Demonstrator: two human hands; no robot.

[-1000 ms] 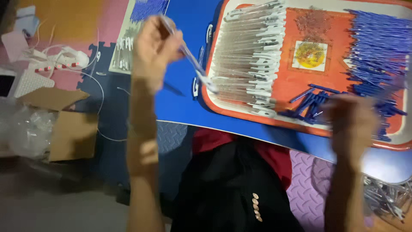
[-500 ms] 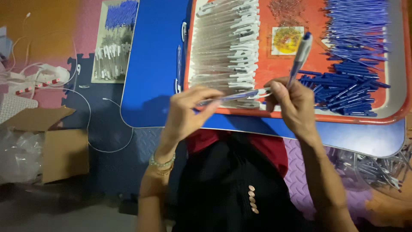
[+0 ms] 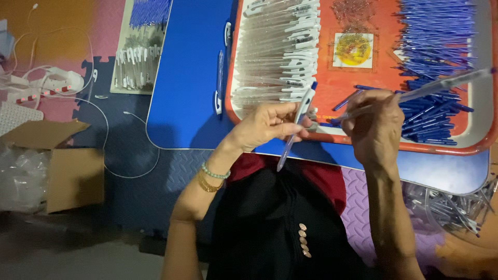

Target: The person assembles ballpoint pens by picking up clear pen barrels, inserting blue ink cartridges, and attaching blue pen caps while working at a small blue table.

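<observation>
Closest to the camera, above the dark lap, the left hand (image 3: 267, 124) pinches a clear pen (image 3: 295, 127) with a white clip and blue cap, its grip shut around the upper barrel so the tip hangs down and toward the body. Just beside it, the right hand (image 3: 374, 124) has its grip closed on a second clear pen barrel (image 3: 425, 89), which slants up and to the right over the tray. Both pens are held in the air at the near edge of the blue tabletop (image 3: 187, 103), not resting on anything. To do this handling well, I judge the fingers should hold near the joint rather than the far end, keep each barrel straight along its axis, and press parts together without bending the thin plastic. Working low over the orange tray (image 3: 480, 148) would let any dropped piece land among the rest. Farther out on the tray lie rows of clear white-clipped barrels (image 3: 275, 52) on the left, a heap of blue refills (image 3: 436, 46) on the right, and a small yellow-printed square (image 3: 353, 50) between them.
</observation>
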